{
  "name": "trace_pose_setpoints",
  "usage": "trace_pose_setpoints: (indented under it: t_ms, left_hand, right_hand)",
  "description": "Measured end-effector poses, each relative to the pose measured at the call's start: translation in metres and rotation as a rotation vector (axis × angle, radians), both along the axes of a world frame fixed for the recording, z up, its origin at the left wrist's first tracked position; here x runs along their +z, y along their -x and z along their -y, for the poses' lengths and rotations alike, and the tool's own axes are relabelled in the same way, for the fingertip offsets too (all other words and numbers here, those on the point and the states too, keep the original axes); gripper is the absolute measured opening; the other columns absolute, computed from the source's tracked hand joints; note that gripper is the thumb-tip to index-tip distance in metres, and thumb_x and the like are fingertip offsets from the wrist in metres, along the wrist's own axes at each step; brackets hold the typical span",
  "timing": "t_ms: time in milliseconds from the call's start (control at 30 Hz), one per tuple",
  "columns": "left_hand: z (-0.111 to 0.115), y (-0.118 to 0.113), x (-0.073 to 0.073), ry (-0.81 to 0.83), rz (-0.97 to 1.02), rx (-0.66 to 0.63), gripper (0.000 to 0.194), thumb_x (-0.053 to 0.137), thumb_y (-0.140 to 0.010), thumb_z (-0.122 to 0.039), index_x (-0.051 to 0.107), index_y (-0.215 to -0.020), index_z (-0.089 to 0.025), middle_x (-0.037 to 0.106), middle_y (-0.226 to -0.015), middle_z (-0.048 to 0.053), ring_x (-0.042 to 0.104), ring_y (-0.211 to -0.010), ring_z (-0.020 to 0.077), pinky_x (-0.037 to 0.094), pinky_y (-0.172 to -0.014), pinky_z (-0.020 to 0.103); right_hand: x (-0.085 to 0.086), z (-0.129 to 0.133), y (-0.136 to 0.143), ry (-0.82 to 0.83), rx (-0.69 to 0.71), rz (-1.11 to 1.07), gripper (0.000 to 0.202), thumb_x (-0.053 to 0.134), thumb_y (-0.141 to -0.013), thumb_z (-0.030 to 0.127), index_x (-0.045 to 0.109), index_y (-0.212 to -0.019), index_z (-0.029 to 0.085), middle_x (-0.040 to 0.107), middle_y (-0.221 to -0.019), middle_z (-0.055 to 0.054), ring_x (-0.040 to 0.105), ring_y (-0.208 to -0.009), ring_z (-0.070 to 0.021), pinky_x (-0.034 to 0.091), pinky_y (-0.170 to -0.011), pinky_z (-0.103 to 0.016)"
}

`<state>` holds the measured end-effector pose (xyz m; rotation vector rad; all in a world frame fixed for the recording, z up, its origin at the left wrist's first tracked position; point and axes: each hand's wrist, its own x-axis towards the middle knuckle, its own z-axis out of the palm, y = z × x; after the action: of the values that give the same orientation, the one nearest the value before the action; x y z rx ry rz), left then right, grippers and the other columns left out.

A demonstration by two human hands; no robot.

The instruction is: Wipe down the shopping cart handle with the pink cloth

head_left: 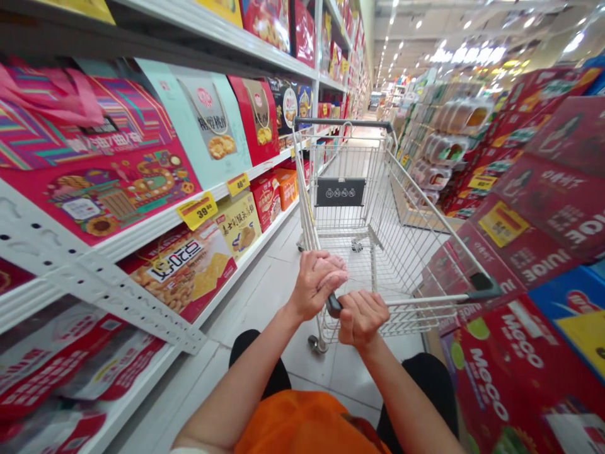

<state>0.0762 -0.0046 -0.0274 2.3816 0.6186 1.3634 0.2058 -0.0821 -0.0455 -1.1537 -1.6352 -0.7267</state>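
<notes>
A metal shopping cart (406, 265) stands in front of me with its dark handle bar (343, 122) at the far end. My right hand (363, 316) is closed around the near rim, just right of a dark corner bumper (334, 306). Just above that corner, my left hand (314, 284) is closed on a crumpled pink cloth (334, 267). Whether the left hand also touches the cart is not clear. Through the wire sides of the basket, floor tiles show.
Shelves (278, 165) with boxed biscuits and yellow price tags line the left side. Stacked red drink cartons (501, 359) stand close on the right, near the cart's side. Farther down the aisle are wrapped bottle packs (447, 148). My knees are below the cart's near end.
</notes>
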Motion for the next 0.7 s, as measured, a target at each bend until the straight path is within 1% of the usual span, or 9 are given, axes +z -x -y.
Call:
trace_pose_setpoints:
  t_ms: [67,133,333,400,467,533,600,633,700]
  left_hand:
    - [-0.016,-0.001,0.000,-0.044,-0.018,0.001,0.045,0.038,-0.103,-0.049,0.076,-0.104,-0.025,0.067,-0.106,0.008,0.050,-0.111,0.0254,0.041,-0.102,0.046]
    - [-0.039,-0.005,0.001,-0.061,-0.031,0.029,0.046,0.037,-0.103,-0.050,0.076,-0.105,-0.025,0.066,-0.110,0.008,0.050,-0.113,0.0252,0.040,-0.103,0.045]
    - [-0.116,-0.021,0.006,-0.062,-0.082,0.141,0.053,0.031,-0.103,-0.056,0.075,-0.105,-0.025,0.065,-0.116,0.008,0.049,-0.113,0.0249,0.038,-0.105,0.044]
    - [-0.138,-0.027,0.007,-0.046,-0.102,0.187,0.053,0.032,-0.102,-0.057,0.074,-0.106,-0.024,0.063,-0.117,0.008,0.049,-0.112,0.0250,0.038,-0.105,0.044]
    - [-0.155,-0.033,0.009,-0.022,-0.112,0.239,0.054,0.032,-0.102,-0.057,0.074,-0.107,-0.023,0.061,-0.117,0.009,0.049,-0.111,0.0253,0.038,-0.105,0.044]
    - [-0.163,-0.040,0.011,0.000,-0.113,0.283,0.053,0.032,-0.102,-0.056,0.073,-0.108,-0.023,0.060,-0.116,0.010,0.049,-0.109,0.0259,0.038,-0.104,0.046]
    - [-0.160,-0.048,0.012,0.017,-0.107,0.330,0.052,0.033,-0.101,-0.055,0.074,-0.109,-0.023,0.060,-0.114,0.009,0.049,-0.108,0.0266,0.038,-0.103,0.047]
    - [-0.154,-0.052,0.013,0.022,-0.105,0.346,0.051,0.034,-0.101,-0.054,0.074,-0.109,-0.023,0.060,-0.114,0.009,0.048,-0.107,0.0269,0.038,-0.102,0.048]
    - [-0.132,-0.059,0.014,0.014,-0.110,0.341,0.048,0.036,-0.101,-0.053,0.074,-0.107,-0.024,0.059,-0.113,0.009,0.048,-0.107,0.0273,0.039,-0.100,0.048]
  right_hand:
    - [0.000,0.002,-0.004,-0.004,0.024,-0.013,0.047,0.023,-0.102,0.029,0.052,-0.066,0.021,0.048,-0.053,0.000,0.035,-0.055,-0.0158,0.021,-0.060,-0.034]
    - [0.001,0.005,-0.008,-0.013,0.047,-0.023,0.045,0.024,-0.102,0.028,0.053,-0.068,0.021,0.049,-0.053,0.000,0.036,-0.055,-0.0154,0.022,-0.060,-0.034]
    - [-0.003,0.011,-0.028,-0.020,0.090,-0.043,0.044,0.024,-0.101,0.026,0.055,-0.070,0.020,0.051,-0.055,-0.001,0.038,-0.055,-0.0139,0.023,-0.061,-0.034]
    - [-0.006,0.012,-0.038,-0.019,0.100,-0.053,0.043,0.025,-0.100,0.026,0.055,-0.069,0.020,0.052,-0.055,-0.001,0.039,-0.055,-0.0135,0.024,-0.061,-0.034]
    - [-0.007,0.013,-0.049,-0.010,0.111,-0.054,0.044,0.025,-0.100,0.027,0.055,-0.068,0.020,0.051,-0.055,-0.001,0.039,-0.054,-0.0134,0.024,-0.061,-0.034]
    - [-0.006,0.015,-0.060,-0.004,0.122,-0.046,0.043,0.026,-0.100,0.028,0.053,-0.067,0.021,0.048,-0.054,0.000,0.038,-0.054,-0.0136,0.023,-0.060,-0.034]
    - [-0.005,0.017,-0.070,0.002,0.125,-0.040,0.042,0.027,-0.100,0.029,0.051,-0.066,0.021,0.045,-0.053,0.001,0.036,-0.053,-0.0137,0.023,-0.060,-0.034]
    - [-0.004,0.018,-0.075,0.004,0.122,-0.043,0.042,0.027,-0.100,0.029,0.049,-0.065,0.021,0.044,-0.053,0.001,0.036,-0.053,-0.0136,0.023,-0.060,-0.034]
    - [-0.003,0.020,-0.084,0.006,0.106,-0.060,0.042,0.026,-0.099,0.029,0.046,-0.063,0.022,0.041,-0.052,0.002,0.034,-0.053,-0.0133,0.022,-0.061,-0.034]
